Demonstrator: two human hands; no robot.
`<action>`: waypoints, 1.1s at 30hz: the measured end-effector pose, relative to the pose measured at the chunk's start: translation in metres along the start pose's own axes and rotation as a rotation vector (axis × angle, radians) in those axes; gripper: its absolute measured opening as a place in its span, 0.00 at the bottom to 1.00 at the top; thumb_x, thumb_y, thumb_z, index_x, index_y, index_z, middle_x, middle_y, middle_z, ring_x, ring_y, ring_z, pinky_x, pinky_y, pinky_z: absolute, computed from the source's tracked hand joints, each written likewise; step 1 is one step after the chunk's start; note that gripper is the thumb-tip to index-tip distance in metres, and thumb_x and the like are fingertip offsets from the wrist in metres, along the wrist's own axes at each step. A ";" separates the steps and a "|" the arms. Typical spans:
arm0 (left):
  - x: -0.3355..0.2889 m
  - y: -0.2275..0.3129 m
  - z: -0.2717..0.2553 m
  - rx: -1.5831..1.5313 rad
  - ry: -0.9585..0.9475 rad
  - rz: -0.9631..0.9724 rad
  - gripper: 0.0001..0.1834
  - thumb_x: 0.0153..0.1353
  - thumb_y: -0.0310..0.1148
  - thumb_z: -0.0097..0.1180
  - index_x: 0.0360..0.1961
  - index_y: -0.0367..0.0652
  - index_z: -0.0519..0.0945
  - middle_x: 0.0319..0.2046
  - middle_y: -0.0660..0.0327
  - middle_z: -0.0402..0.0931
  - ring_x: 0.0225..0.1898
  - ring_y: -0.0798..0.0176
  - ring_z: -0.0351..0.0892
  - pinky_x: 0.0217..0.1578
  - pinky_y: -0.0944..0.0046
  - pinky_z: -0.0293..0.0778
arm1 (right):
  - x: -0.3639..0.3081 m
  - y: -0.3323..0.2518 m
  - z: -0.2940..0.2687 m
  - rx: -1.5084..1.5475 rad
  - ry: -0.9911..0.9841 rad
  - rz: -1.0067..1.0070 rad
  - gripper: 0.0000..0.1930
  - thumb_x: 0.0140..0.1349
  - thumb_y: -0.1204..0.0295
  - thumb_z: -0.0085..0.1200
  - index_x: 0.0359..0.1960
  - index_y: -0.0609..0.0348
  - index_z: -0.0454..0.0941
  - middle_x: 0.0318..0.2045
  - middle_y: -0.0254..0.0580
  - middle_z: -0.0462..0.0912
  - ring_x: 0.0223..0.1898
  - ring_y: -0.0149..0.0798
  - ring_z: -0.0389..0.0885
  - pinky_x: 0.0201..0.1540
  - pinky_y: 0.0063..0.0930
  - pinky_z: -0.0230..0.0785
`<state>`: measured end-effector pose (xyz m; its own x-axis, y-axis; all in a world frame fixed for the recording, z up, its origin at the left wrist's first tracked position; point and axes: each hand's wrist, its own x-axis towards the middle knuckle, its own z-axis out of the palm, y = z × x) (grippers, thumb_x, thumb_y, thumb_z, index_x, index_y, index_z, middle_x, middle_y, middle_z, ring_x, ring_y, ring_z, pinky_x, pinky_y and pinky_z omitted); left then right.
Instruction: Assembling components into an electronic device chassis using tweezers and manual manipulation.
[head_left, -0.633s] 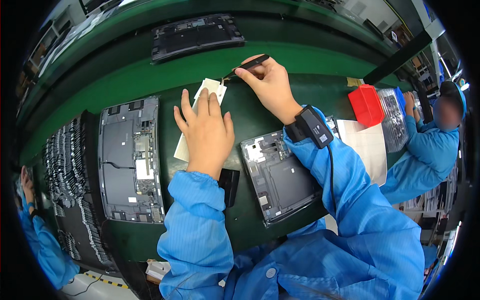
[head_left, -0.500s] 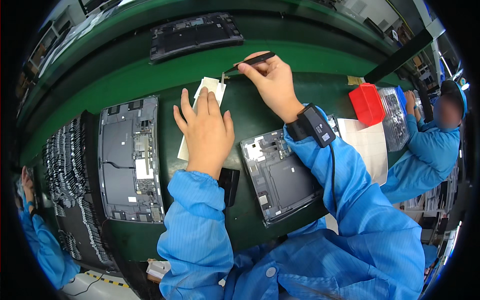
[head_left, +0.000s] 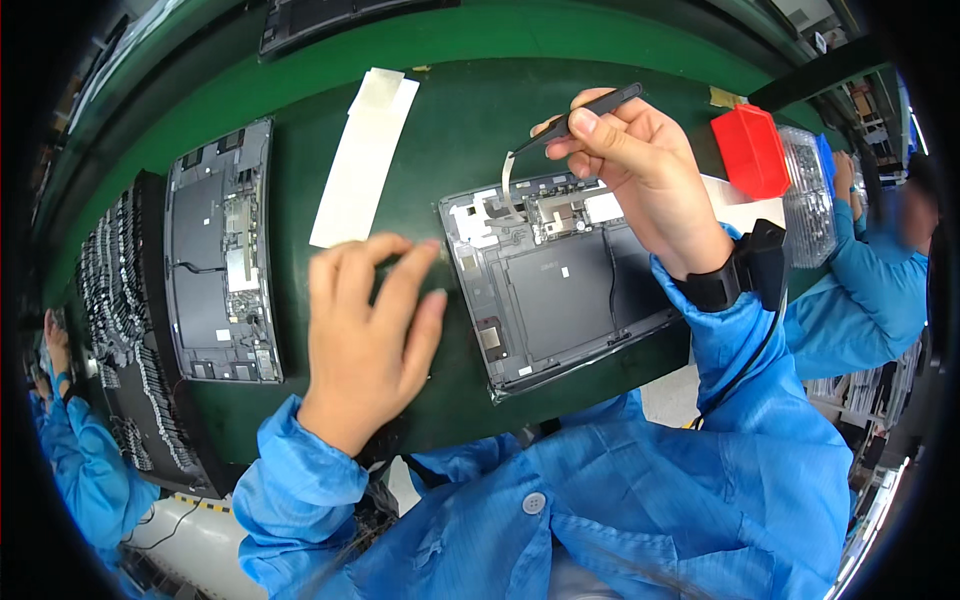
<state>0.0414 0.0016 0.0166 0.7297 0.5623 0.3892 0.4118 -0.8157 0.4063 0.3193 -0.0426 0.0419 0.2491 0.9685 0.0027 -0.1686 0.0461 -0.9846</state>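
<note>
Black tweezers [head_left: 590, 115] are pinched in my right hand [head_left: 645, 165]. From their tip hangs a thin pale strip of tape [head_left: 508, 178], over the upper left corner of an opened tablet-like device [head_left: 560, 300]. That device lies face down in front of me, its dark battery, boards and a black cable exposed. My left hand [head_left: 365, 335] is raised beside the device's left edge, fingers apart and holding nothing. Just beyond those fingertips lies a long cream backing sheet [head_left: 365, 160] with a smaller piece at its top end.
To the left are a second opened device [head_left: 220, 260] and a dark tray [head_left: 125, 330] of many small metallic parts. Another device [head_left: 320, 12] sits at the back. A red bin [head_left: 750, 152] and clear plastic trays [head_left: 808, 200] stand at the right, near a co-worker [head_left: 870, 250].
My right hand has carried the tweezers and strip rightward from the backing sheet to above the device. My left hand has lifted off the sheet and come nearer. The camera view has shifted.
</note>
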 end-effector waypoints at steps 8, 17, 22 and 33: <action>0.010 0.009 0.022 0.096 -0.086 0.025 0.27 0.55 0.35 0.66 0.58 0.44 0.79 0.66 0.49 0.65 0.65 0.38 0.60 0.62 0.43 0.61 | 0.006 0.034 -0.010 0.121 0.019 0.071 0.14 0.66 0.67 0.63 0.45 0.65 0.78 0.41 0.46 0.87 0.41 0.32 0.86 0.40 0.21 0.72; 0.022 0.018 0.011 0.264 -0.247 0.099 0.30 0.57 0.42 0.64 0.62 0.47 0.79 0.73 0.48 0.57 0.72 0.35 0.46 0.70 0.41 0.49 | 0.007 0.030 -0.013 0.145 0.007 0.082 0.12 0.66 0.67 0.62 0.44 0.62 0.81 0.39 0.43 0.87 0.40 0.30 0.86 0.38 0.20 0.72; 0.017 0.005 0.022 0.277 -0.216 0.004 0.28 0.59 0.40 0.63 0.62 0.48 0.78 0.74 0.46 0.54 0.74 0.34 0.42 0.71 0.41 0.48 | 0.007 0.031 -0.014 0.136 -0.032 0.096 0.11 0.66 0.67 0.62 0.43 0.61 0.81 0.39 0.42 0.87 0.39 0.30 0.85 0.38 0.20 0.72; 0.028 -0.007 0.028 0.171 -0.002 0.086 0.21 0.54 0.32 0.67 0.52 0.47 0.82 0.69 0.50 0.62 0.72 0.37 0.53 0.68 0.39 0.51 | 0.006 0.031 -0.010 0.124 -0.003 0.072 0.09 0.66 0.69 0.63 0.43 0.59 0.80 0.38 0.41 0.87 0.39 0.30 0.85 0.37 0.20 0.72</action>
<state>0.0745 0.0192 0.0012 0.7672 0.4895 0.4145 0.4348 -0.8720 0.2249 0.3251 -0.0381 0.0092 0.2294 0.9711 -0.0664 -0.3025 0.0063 -0.9531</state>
